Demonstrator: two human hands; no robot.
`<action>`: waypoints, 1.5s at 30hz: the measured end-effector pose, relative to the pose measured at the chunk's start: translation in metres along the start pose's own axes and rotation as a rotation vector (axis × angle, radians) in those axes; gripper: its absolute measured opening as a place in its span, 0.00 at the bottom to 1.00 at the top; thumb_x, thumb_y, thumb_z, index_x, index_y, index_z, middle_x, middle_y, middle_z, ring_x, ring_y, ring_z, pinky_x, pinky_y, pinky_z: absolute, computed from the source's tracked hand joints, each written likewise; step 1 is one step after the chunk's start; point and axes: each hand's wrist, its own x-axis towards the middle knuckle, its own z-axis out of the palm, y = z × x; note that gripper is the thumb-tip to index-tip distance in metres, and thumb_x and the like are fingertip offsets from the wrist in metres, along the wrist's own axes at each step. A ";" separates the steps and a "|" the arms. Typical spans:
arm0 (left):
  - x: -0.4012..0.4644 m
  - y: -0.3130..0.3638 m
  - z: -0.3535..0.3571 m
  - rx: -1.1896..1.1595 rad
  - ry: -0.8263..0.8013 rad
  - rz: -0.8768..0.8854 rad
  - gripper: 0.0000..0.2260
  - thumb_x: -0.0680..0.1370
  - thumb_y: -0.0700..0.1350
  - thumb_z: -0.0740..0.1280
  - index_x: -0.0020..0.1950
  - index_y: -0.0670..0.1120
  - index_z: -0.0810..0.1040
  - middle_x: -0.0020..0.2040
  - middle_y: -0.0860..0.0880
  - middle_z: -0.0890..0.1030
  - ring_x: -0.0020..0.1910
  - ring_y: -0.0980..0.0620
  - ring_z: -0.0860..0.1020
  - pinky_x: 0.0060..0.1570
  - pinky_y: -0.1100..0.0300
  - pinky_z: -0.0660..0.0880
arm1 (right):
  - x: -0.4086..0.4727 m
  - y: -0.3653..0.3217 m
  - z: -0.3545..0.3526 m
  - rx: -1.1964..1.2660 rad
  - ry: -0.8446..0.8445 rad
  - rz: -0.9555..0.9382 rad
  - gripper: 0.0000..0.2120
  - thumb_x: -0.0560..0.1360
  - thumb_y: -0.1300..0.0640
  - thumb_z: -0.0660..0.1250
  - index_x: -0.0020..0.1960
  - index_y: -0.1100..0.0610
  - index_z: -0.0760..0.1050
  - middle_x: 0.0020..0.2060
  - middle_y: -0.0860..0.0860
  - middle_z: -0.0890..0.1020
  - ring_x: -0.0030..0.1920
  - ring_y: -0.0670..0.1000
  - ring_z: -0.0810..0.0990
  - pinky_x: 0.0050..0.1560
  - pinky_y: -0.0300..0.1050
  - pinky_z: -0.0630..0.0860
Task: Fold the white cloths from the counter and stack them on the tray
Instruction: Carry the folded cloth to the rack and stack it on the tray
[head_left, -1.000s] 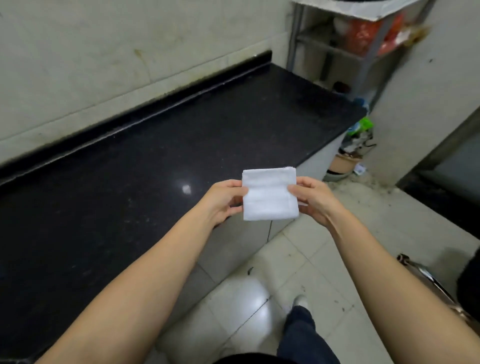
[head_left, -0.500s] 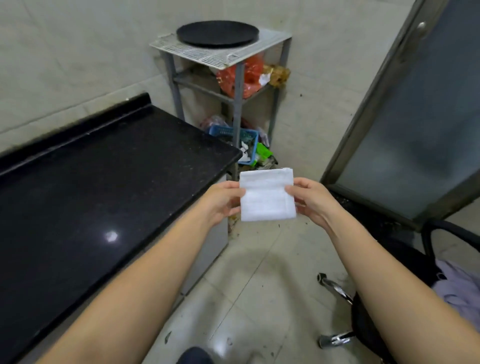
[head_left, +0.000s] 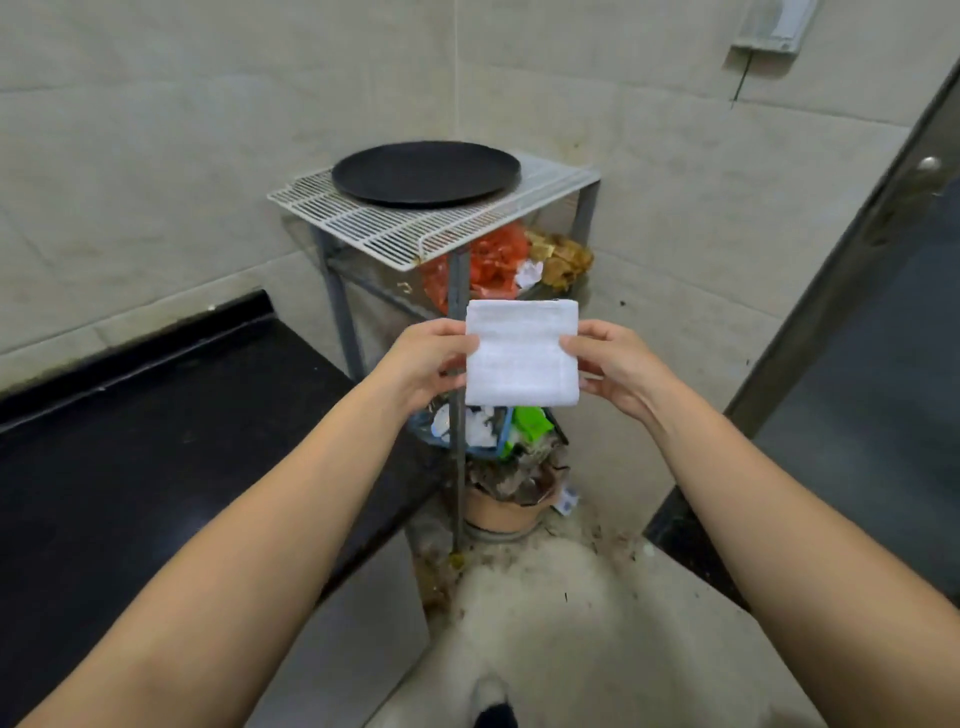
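A: Two hands are seen in the head view, in front of the wire rack (head_left: 415, 231). How is each one occupied?

B: The folded white cloth (head_left: 521, 353) is pinched at its left edge by the left hand (head_left: 423, 358) and at its right edge by the right hand (head_left: 615, 364).

A: Where is the cloth placed relative to the rack?

B: It is held in the air before the rack's front leg, below the round black tray (head_left: 426, 174) lying on the rack's top. The black counter (head_left: 156, 441) is seen left of the rack.
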 end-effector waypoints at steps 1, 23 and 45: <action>0.018 0.019 0.001 0.017 0.010 0.028 0.07 0.76 0.34 0.65 0.42 0.45 0.76 0.41 0.48 0.80 0.39 0.52 0.78 0.41 0.58 0.77 | 0.023 -0.015 -0.001 0.010 -0.017 -0.013 0.08 0.77 0.65 0.63 0.43 0.54 0.74 0.34 0.48 0.81 0.28 0.42 0.80 0.27 0.35 0.73; 0.353 0.177 -0.028 0.006 0.679 0.088 0.02 0.77 0.37 0.66 0.48 0.41 0.75 0.50 0.43 0.81 0.47 0.48 0.81 0.41 0.56 0.79 | 0.493 -0.176 0.068 -0.399 -0.485 -0.116 0.11 0.75 0.61 0.67 0.58 0.57 0.76 0.52 0.53 0.81 0.53 0.52 0.80 0.52 0.50 0.79; 0.402 0.151 -0.045 0.906 1.007 -0.134 0.14 0.76 0.44 0.64 0.60 0.43 0.67 0.53 0.45 0.76 0.51 0.43 0.76 0.43 0.52 0.72 | 0.550 -0.153 0.096 -1.002 -0.559 -0.387 0.13 0.75 0.63 0.64 0.58 0.67 0.75 0.51 0.64 0.82 0.39 0.57 0.80 0.49 0.50 0.79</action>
